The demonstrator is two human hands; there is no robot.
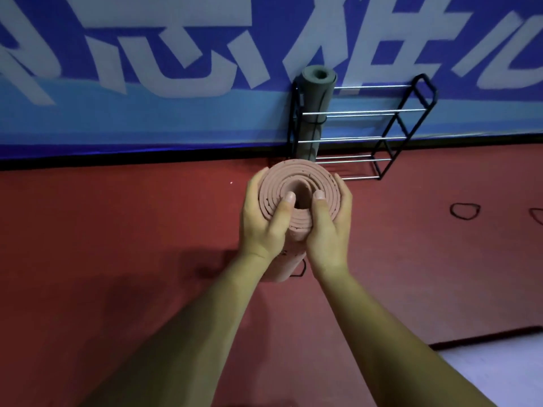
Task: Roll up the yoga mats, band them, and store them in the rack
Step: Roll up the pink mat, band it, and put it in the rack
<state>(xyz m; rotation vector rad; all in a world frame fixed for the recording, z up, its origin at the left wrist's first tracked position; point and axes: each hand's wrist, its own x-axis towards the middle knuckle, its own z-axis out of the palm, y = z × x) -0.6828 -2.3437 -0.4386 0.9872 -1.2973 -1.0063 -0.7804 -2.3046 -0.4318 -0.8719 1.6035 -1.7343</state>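
Observation:
A rolled pink yoga mat stands on end on the red floor, its spiral end facing me. My left hand grips its left side, thumb pressed on the spiral end. My right hand grips the right side, thumb on the end too. A black band loops round the roll's lower part, mostly hidden by my wrists. Behind it stands a black wire rack against the wall, holding a rolled grey mat upright at its left end with a black band round it.
Two loose black bands lie on the red floor at the right, one cut off by the frame edge. A blue banner wall with white letters runs behind. The red floor covering ends at the lower right on a pale floor.

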